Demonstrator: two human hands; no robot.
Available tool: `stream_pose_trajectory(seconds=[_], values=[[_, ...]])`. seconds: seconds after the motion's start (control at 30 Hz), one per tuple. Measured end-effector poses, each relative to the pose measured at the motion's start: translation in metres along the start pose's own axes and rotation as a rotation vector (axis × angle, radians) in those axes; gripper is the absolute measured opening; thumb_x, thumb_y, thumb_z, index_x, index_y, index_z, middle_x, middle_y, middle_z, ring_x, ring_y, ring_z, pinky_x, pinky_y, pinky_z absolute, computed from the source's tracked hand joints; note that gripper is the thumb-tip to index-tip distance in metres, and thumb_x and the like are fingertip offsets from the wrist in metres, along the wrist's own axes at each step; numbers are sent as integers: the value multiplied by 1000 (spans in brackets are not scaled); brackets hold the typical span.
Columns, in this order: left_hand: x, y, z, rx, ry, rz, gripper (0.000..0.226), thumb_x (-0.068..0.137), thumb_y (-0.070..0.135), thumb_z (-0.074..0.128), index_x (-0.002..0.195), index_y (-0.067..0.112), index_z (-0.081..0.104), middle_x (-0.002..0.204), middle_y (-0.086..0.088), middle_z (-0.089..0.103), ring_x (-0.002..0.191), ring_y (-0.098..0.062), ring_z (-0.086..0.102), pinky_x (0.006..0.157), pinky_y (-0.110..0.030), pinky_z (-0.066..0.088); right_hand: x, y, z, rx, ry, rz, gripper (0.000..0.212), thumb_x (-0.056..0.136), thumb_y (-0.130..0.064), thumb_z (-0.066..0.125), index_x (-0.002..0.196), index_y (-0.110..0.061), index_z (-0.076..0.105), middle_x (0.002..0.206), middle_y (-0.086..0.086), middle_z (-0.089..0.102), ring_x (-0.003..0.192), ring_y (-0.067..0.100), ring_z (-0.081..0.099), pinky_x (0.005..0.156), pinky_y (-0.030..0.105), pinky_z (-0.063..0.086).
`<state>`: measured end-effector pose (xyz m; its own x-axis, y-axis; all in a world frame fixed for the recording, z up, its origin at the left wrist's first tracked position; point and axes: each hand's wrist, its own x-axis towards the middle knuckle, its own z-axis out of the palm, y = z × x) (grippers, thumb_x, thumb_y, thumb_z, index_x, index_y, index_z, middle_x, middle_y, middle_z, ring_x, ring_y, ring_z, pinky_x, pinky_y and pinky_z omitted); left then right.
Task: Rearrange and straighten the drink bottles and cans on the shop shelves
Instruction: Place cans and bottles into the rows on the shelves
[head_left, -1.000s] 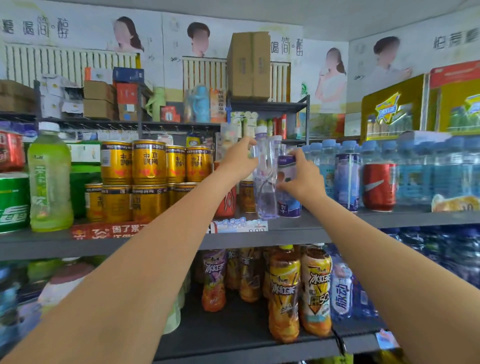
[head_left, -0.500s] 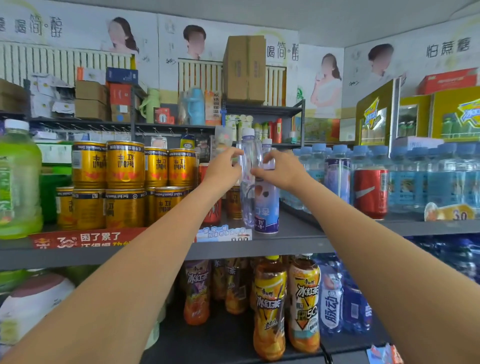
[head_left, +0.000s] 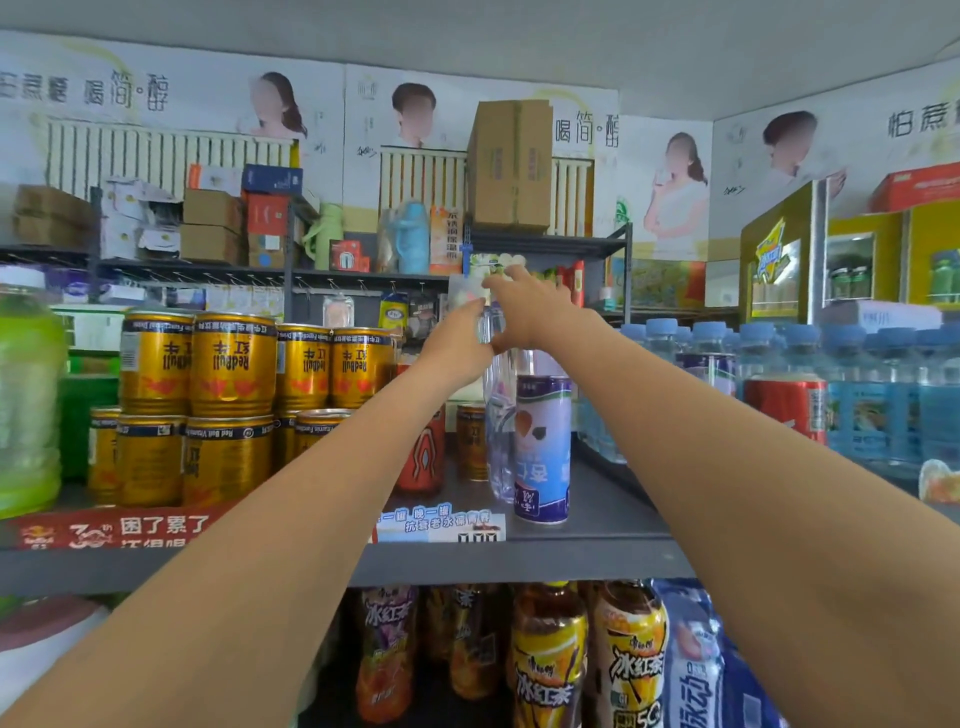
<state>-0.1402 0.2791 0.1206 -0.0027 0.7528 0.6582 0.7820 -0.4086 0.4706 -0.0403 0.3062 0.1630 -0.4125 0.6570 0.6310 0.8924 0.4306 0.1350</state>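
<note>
A clear plastic water bottle (head_left: 497, 431) stands upright on the grey shelf (head_left: 519, 558), just behind a tall pale-blue can (head_left: 542, 447). My left hand (head_left: 457, 343) and my right hand (head_left: 530, 309) meet at the bottle's neck and top, and their fingers curl round it. The cap is hidden by my hands. Gold cans (head_left: 234, 364) are stacked two high to the left. A red can (head_left: 423, 457) and a small gold can (head_left: 470, 441) stand behind my left forearm.
Blue-capped water bottles (head_left: 872, 395) and a red cola can (head_left: 784, 402) fill the shelf's right side. A big green bottle (head_left: 26, 405) stands far left. Iced-tea bottles (head_left: 545, 654) crowd the shelf below. Boxes and flasks sit on a rack behind.
The clear bottle went from being held up in front of the shelf to standing further back behind the pale-blue can. Both hands slid up to its top. My view moved closer.
</note>
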Motion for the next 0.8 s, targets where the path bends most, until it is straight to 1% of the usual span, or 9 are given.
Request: stream_pose_trajectory(seconds=[0.1, 0.23, 0.33, 0.47, 0.5, 0.6, 0.63, 0.7, 0.8], values=[[1, -4, 8, 43, -17, 28, 69, 89, 4, 54, 147, 13, 19, 149, -10, 34, 134, -26, 37, 101, -32, 36, 4, 3, 1, 128, -62, -42, 85, 73, -23, 78, 142, -12, 30, 142, 13, 32, 128, 31, 38, 103, 40, 36], [5, -4, 15, 59, 12, 91, 71, 87, 7, 60, 147, 14, 23, 148, -7, 35, 135, -24, 36, 108, -33, 33, 3, 14, -3, 230, -25, -9, 81, 67, -17, 82, 135, -10, 38, 136, 13, 35, 121, 30, 43, 93, 34, 42], [12, 6, 22, 61, -33, 125, 65, 88, 4, 57, 145, 11, 27, 147, -9, 36, 134, -26, 38, 107, -32, 33, 5, 30, 3, 248, -10, 48, 83, 66, -14, 82, 136, -11, 37, 138, 14, 32, 122, 33, 43, 94, 37, 41], [25, 16, 28, 179, -169, 123, 64, 92, 2, 48, 148, 16, 20, 153, -7, 27, 137, -23, 32, 102, -25, 31, 11, 49, 13, 229, -30, 105, 85, 63, -18, 85, 134, -12, 39, 137, 13, 33, 121, 34, 43, 97, 40, 40], [30, 17, 27, 172, -183, 111, 62, 93, 4, 48, 148, 17, 21, 153, -6, 26, 135, -23, 35, 99, -26, 34, 11, 52, 15, 229, -25, 111, 84, 63, -19, 85, 134, -12, 39, 137, 13, 33, 121, 34, 43, 98, 41, 40], [37, 15, 23, 80, -186, 76, 54, 94, 8, 45, 145, 17, 30, 148, -9, 36, 111, -19, 46, 76, -21, 41, 12, 58, 25, 228, 11, 132, 80, 67, -19, 83, 134, -11, 40, 138, 12, 33, 122, 36, 42, 100, 43, 39], [36, 14, 22, 65, -188, 68, 51, 95, 10, 45, 144, 17, 33, 146, -9, 38, 110, -18, 46, 78, -21, 41, 13, 58, 29, 218, 23, 133, 78, 68, -20, 82, 134, -11, 40, 137, 12, 34, 122, 36, 42, 100, 44, 39], [31, 9, 23, 65, -189, 53, 45, 96, 16, 44, 141, 16, 38, 145, -10, 40, 121, -21, 46, 95, -28, 38, 13, 57, 34, 162, 34, 118, 74, 71, -24, 79, 133, -10, 40, 136, 12, 36, 123, 37, 40, 101, 46, 38], [22, 3, 27, 45, -189, 43, 41, 99, 18, 41, 139, 11, 41, 147, -9, 38, 134, -22, 36, 105, -25, 28, 6, 57, 35, -25, 15, 100, 73, 76, -35, 74, 135, -12, 38, 143, 12, 29, 133, 40, 26, 107, 50, 28]])
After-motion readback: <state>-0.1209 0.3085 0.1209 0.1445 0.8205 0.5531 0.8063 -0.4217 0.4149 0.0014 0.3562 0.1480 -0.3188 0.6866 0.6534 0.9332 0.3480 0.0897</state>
